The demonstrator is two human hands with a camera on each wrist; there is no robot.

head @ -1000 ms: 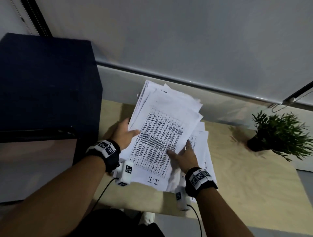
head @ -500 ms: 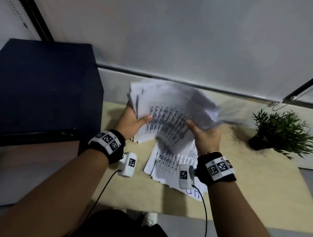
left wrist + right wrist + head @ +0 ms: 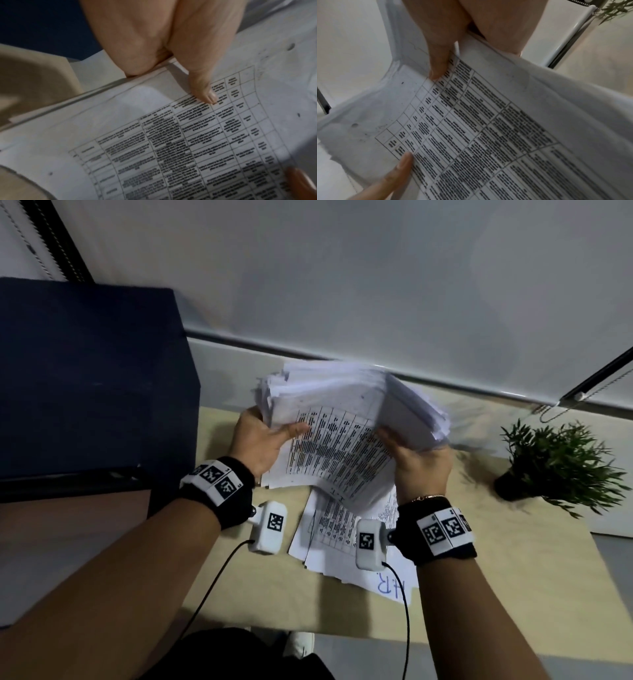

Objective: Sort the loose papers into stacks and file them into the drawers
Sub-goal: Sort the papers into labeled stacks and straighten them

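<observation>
A thick stack of white papers (image 3: 346, 433) with a printed table on top is lifted off the wooden desk (image 3: 513, 594), tilted up toward me. My left hand (image 3: 263, 440) grips its left edge, thumb on the top sheet (image 3: 171, 135). My right hand (image 3: 419, 463) grips the right edge, thumb pressed on the printed table (image 3: 488, 135). A second pile of papers (image 3: 342, 542) lies flat on the desk below, with blue handwriting "H.R." at its near corner. The fingers under the stack are hidden.
A dark blue cabinet (image 3: 85, 378) stands at the left, against the desk's left edge. A small potted plant (image 3: 555, 463) sits at the back right of the desk. A white wall and sill run behind. Bare desk shows at the front right.
Both hands lifted the upper stack off the desk and tipped it upright, uncovering the pile marked "H.R." underneath. The stack has settled from a blurred swing into a steadier hold.
</observation>
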